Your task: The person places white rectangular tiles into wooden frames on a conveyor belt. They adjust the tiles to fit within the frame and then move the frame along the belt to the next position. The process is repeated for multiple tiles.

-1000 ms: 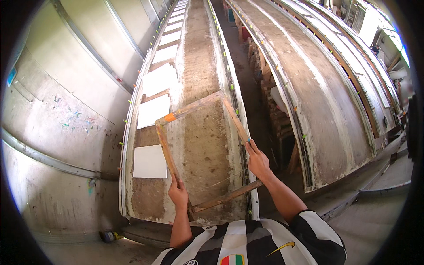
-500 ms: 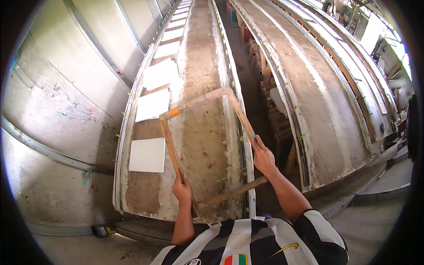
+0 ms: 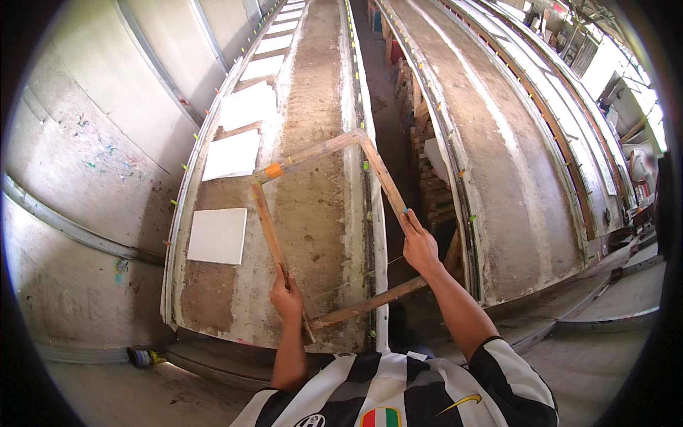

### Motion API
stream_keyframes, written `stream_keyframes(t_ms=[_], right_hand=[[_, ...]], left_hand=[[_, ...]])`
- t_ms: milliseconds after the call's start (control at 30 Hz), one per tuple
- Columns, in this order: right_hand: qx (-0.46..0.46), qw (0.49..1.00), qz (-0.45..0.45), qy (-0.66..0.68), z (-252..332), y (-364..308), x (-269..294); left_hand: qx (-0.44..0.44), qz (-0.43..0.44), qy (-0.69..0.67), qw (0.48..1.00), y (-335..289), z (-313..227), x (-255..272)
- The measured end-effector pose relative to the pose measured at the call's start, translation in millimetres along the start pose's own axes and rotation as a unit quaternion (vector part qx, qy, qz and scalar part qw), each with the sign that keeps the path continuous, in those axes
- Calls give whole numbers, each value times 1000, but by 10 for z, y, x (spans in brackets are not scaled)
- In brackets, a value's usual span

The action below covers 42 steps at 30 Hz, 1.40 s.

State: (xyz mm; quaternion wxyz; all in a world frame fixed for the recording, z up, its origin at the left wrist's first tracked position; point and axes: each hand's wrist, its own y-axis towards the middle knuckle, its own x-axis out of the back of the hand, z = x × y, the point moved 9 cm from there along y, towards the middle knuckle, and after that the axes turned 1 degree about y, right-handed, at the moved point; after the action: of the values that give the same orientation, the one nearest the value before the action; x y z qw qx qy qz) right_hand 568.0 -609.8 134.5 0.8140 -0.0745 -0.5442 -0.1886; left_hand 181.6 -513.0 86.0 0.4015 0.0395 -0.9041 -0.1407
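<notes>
Left hand (image 3: 287, 300) and right hand (image 3: 420, 249) gripping opposite sides of frame (image 3: 320, 151), mostly over table (image 3: 206, 302). White sheet (image 3: 217, 235) lies left of it.

Our left hand (image 3: 286, 297) and right hand (image 3: 420, 249) hold a frame (image 3: 311, 154) over the table (image 3: 313, 78), its bars blocking any straight reach across; whether mesh fills it, we cannot tell. Beyond the far bar, we see a brown strip running open up the table. At left, a narrow lane parts the frame from a white panel (image 3: 217, 235); farther on, sheets (image 3: 246, 107) take up that side, and the wall (image 3: 85, 242) limits us past the edge. Pegs (image 3: 366, 165) stud the borders. The aisle (image 3: 388, 99) offers us a gap, partly crossed by the frame.
</notes>
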Motion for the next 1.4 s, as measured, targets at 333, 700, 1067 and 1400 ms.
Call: stream_keyframes(t_ms=[333,700,1067,1400], right_hand=[[46,999,6,10,-689,-22,276],[111,992,36,57,-390,9,-54],[237,969,59,45,653,394,-340],[315,936,147,60,1138,659,-986]], left_hand=[[62,10,7,998,-458,-715,-179],[122,-37,90,988,-1015,-455,245],[213,-150,44,965,-1242,92,672],[368,-208,0,906,-1670,164,906]])
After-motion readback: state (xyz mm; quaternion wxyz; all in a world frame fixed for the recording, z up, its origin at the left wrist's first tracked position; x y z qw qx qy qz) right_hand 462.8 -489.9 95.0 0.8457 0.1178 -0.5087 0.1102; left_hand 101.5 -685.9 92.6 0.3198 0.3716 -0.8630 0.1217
